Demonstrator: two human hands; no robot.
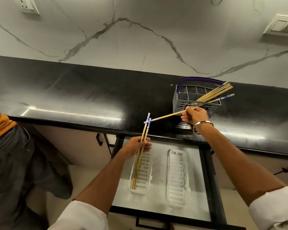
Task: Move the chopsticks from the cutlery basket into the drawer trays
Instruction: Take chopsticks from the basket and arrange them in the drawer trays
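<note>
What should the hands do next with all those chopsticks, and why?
Probably the right hand should pass its single chopstick across to the pair gripped by the left hand. Its patterned end already crosses theirs, above the left tray. That tray already holds some chopsticks, the right tray looks empty, and more wait in the cutlery basket.

Basket (196, 100) on counter (73, 90) (far right), two trays (177, 176) in drawer (158, 205) below
</note>
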